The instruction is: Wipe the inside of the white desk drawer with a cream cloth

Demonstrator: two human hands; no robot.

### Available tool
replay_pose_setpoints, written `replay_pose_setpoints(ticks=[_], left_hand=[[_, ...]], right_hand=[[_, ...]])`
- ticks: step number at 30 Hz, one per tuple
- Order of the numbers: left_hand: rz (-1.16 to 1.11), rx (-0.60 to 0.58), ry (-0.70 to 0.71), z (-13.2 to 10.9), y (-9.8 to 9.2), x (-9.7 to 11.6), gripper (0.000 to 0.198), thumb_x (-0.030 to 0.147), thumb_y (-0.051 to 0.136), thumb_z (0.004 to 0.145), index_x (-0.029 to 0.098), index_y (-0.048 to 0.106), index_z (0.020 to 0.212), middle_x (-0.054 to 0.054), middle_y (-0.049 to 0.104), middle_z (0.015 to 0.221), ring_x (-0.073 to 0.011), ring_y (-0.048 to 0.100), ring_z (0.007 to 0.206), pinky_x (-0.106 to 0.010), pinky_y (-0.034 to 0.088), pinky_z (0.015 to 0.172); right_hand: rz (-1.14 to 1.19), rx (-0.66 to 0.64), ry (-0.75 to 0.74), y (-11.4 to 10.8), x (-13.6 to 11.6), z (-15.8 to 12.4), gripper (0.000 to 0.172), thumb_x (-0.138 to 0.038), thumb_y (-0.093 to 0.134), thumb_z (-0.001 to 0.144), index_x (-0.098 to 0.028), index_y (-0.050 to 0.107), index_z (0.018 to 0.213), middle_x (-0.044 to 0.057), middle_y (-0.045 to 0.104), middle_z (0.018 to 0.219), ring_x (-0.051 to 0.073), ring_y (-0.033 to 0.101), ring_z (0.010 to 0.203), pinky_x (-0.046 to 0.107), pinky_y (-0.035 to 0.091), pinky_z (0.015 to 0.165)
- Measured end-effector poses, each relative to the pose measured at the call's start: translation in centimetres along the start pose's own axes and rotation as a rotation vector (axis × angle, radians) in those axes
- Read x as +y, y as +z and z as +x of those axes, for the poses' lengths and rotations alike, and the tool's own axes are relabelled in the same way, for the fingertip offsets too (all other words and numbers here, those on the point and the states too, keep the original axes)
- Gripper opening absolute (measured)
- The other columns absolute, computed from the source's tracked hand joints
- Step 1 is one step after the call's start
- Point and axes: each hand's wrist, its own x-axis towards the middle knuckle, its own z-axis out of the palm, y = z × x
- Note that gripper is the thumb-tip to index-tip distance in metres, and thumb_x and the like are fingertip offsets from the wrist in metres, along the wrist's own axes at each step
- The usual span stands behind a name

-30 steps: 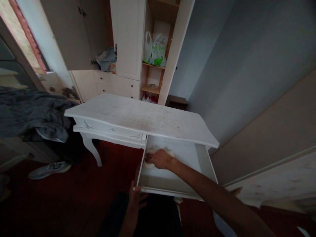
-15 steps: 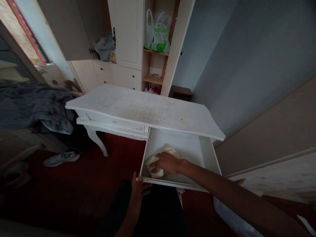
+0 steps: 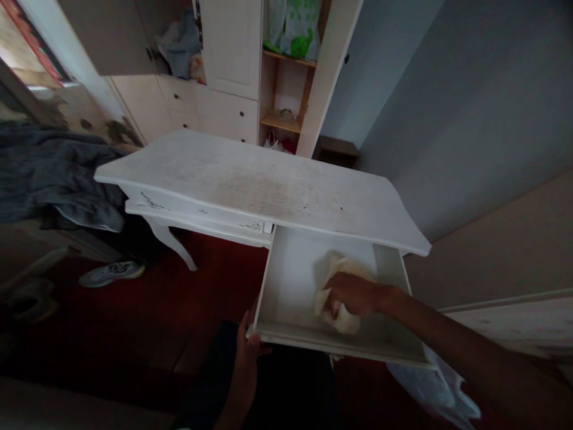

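A white drawer stands pulled out from the right side of a white desk with a smudged top. Inside it, my right hand is closed on a cream cloth, pressed to the drawer floor right of the middle. The cloth bunches out around the fingers. My left hand grips the drawer's front left corner, thumb on the rim and fingers partly hidden beneath the front panel.
Dark clothing is heaped at the left, above a sneaker on the red floor. Behind the desk stands a white wardrobe with plastic bags on a shelf. A clear plastic bag lies at lower right.
My right hand has slid the cloth from the drawer's left side to right of the middle. The left hand stays at the corner. The view has tilted down slightly.
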Motion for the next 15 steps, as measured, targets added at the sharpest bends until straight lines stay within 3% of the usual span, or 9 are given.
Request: replay_pose_setpoints(ticks=[2,5,8,11,15], left_hand=[[0.008,0.003,0.0,0.2,-0.2,-0.2,0.127,0.08,0.078,0.043,0.018,0.04,0.147,-0.019,0.064,0.127,-0.0316,0.072,0.089,-0.03,0.058,0.05],[-0.002,-0.022,-0.031,0.5,-0.2,-0.5,0.126,0.082,0.078,0.039,0.019,0.046,0.143,-0.018,0.066,0.123,-0.0364,0.071,0.094,-0.033,0.059,0.048],[-0.026,-0.04,-0.045,0.9,0.0,-0.9,0.121,0.085,0.075,0.036,0.021,0.053,0.136,-0.016,0.069,0.118,-0.0386,0.069,0.096,-0.036,0.06,0.05],[-0.028,-0.038,-0.062,1.2,-0.2,-1.3,0.121,0.088,0.072,0.033,0.022,0.055,0.132,-0.014,0.071,0.108,-0.0372,0.069,0.089,-0.039,0.06,0.05],[0.008,0.009,-0.104,1.5,-0.4,-1.4,0.118,0.087,0.069,0.033,0.022,0.055,0.131,-0.013,0.072,0.098,-0.0419,0.067,0.102,-0.047,0.063,0.065]], right_hand=[[0.127,0.066,-0.016,-0.3,1.0,-0.7,0.051,0.005,0.056,0.069,-0.029,0.081,0.097,0.0,0.08,0.109,0.018,0.07,0.11,0.035,0.044,0.106],[0.256,0.294,0.006,-0.3,1.6,-0.3,0.067,0.008,0.049,0.072,-0.028,0.072,0.123,0.004,0.07,0.133,0.02,0.061,0.129,0.044,0.038,0.115],[0.24,0.408,0.015,-0.2,0.4,1.6,0.067,0.007,0.047,0.075,-0.028,0.068,0.129,0.007,0.053,0.153,0.021,0.052,0.138,0.046,0.039,0.115],[0.133,0.319,-0.089,-0.4,-2.2,4.3,0.053,0.004,0.052,0.079,-0.024,0.071,0.12,0.01,0.036,0.163,0.026,0.047,0.142,0.048,0.038,0.115],[-0.012,0.15,-0.241,-0.5,-5.7,7.9,0.038,-0.006,0.055,0.088,-0.012,0.065,0.123,0.018,0.053,0.149,0.027,0.05,0.138,0.044,0.036,0.116]])
